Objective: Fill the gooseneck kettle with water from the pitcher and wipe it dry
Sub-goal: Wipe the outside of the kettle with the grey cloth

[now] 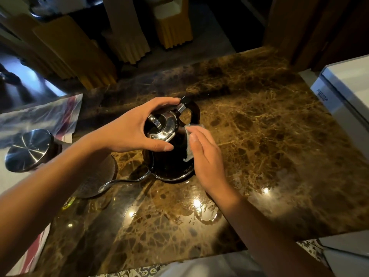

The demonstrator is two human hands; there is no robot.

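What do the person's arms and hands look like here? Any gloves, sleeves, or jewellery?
Both hands are bare: no gloves on the left hand or the right hand. No rings show on the visible fingers, and no watch or bracelet on either wrist. Both forearms are uncovered right to the picture's edge, so no sleeves show. At the bottom edge, a strip of white clothing is visible.

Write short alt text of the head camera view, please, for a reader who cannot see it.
A person's right hand presses a small cloth against the black gooseneck kettle on a marble counter, while the left hand steadies its top.
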